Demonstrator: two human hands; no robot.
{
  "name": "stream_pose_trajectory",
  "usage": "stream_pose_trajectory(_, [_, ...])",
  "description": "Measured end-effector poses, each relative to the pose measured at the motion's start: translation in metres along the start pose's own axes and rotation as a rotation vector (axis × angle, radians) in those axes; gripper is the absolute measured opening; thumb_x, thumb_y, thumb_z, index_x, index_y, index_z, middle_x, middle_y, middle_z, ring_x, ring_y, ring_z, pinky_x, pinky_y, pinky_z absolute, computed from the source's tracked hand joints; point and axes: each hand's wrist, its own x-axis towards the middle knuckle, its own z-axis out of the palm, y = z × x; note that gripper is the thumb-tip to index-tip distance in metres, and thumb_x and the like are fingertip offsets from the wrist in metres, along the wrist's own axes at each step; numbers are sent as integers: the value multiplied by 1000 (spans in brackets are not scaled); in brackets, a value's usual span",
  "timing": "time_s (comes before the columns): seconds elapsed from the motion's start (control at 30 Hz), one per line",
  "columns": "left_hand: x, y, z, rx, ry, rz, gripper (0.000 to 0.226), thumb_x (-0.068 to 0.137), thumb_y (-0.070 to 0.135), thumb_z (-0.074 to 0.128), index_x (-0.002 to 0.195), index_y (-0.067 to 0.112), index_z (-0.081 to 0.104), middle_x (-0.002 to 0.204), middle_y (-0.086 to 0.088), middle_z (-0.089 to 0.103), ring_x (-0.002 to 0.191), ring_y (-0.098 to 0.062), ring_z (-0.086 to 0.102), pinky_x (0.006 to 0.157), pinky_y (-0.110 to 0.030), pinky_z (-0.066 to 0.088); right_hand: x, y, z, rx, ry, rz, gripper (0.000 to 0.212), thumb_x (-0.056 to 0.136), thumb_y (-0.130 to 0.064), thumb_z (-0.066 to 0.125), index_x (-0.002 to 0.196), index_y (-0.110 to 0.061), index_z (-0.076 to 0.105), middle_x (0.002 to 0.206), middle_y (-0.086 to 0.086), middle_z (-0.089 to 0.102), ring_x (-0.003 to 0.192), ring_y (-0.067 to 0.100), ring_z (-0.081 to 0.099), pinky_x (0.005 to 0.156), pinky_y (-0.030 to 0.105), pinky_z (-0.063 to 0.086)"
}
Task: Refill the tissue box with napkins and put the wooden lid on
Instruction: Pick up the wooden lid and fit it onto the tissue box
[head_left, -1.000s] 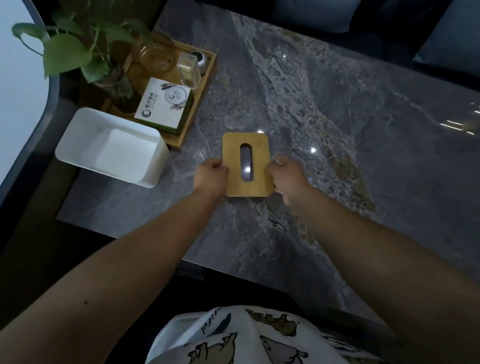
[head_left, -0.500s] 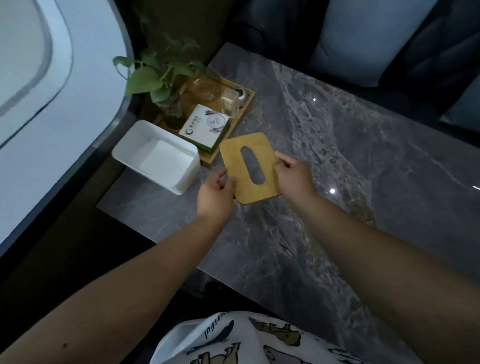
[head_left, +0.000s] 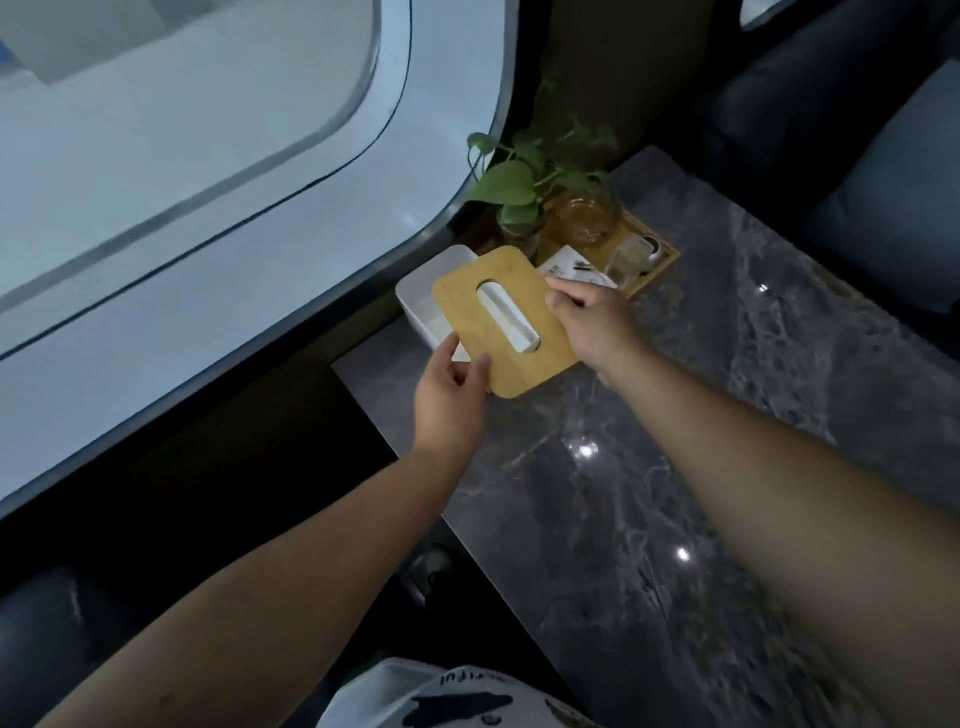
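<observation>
The wooden lid (head_left: 467, 306), a light rounded rectangle with a long slot, hangs tilted in the air above the white tissue box (head_left: 415, 301). My left hand (head_left: 449, 395) grips its near left corner and my right hand (head_left: 592, 317) holds its far right edge. The lid hides most of the box; only the box's left rim and part of its white inside show, some of it through the slot. Whether napkins lie inside I cannot tell.
A wooden tray (head_left: 654, 265) behind the box holds a potted green plant (head_left: 509, 187), a glass jar (head_left: 584, 221), a small clear cup (head_left: 626, 262) and a white packet (head_left: 569, 265). The grey marble table (head_left: 675, 441) stretches right. A curved window frame (head_left: 291, 322) lies left.
Both hands lifted the lid off the table and carried it left and away, over the white box. The view swung left toward the window.
</observation>
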Motion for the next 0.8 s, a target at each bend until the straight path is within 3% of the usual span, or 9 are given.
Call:
stream_pose_trajectory(0.17, [17, -8, -3, 0, 59, -42, 55, 98, 32, 54, 148, 25, 34, 76, 8, 55, 70, -5, 57, 61, -20, 43, 27, -6, 17, -99, -89, -13, 37, 95, -36, 52, 131, -26, 58, 140, -2, 53, 125, 16, 50, 103, 32, 43])
stream_pose_trajectory(0.27, [26, -12, -4, -10, 70, -47, 57, 98, 32, 54, 149, 24, 32, 77, 7, 54, 72, -6, 57, 65, -19, 43, 40, -9, 23, -157, -133, -9, 37, 96, -36, 50, 132, -28, 56, 141, -1, 51, 126, 17, 48, 98, 27, 40])
stream_pose_trajectory(0.4, [39, -17, -5, -5, 81, -59, 57, 98, 33, 53, 150, 24, 32, 78, 5, 56, 75, -8, 58, 71, -23, 47, 54, -10, 31, -237, -157, -34, 38, 96, -38, 50, 133, -29, 56, 142, 1, 51, 128, 19, 47, 103, 32, 40])
stream_pose_trajectory(0.8, [56, -23, -1, -10, 100, -78, 57, 99, 31, 52, 151, 25, 30, 75, 6, 55, 67, -5, 54, 64, -21, 45, 74, -5, 42, -361, -163, -112, 39, 98, -38, 47, 135, -28, 53, 141, -1, 53, 130, 20, 47, 100, 32, 40])
